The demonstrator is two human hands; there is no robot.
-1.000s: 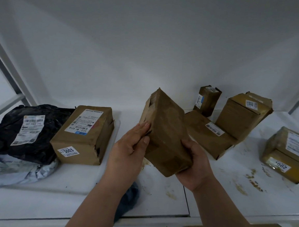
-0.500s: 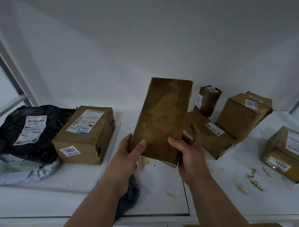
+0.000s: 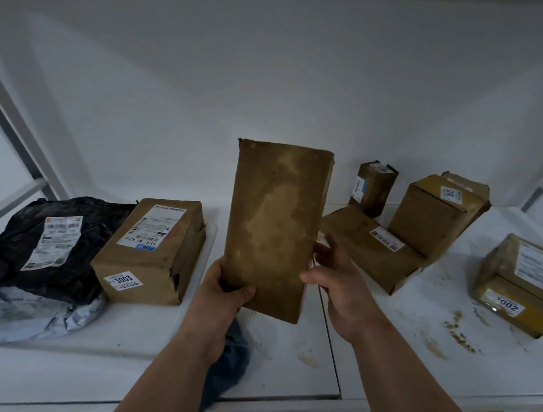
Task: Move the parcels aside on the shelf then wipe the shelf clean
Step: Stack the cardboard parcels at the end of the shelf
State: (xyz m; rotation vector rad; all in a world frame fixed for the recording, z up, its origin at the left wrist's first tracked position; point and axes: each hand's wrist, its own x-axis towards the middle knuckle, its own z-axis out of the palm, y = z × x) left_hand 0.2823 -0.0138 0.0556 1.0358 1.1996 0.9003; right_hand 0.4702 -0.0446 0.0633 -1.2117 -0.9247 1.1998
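— Where is the brown parcel (image 3: 277, 227)?

— Lifted clear of the shelf (image 3: 394, 340), upright between both hands. The left hand (image 3: 224, 290) pinches its lower left edge, thumb in front; the right hand (image 3: 335, 274) holds the right edge, fingers spread.

— The step?

— Moving parcels aside, likely. Next it needs setting down beside the labelled box (image 3: 151, 251) — the blue cloth (image 3: 230, 360) waits below, stains unwiped.

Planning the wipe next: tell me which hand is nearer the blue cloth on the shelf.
Left. The left hand is just above the blue cloth; the right hand is farther to its right, across the held box.
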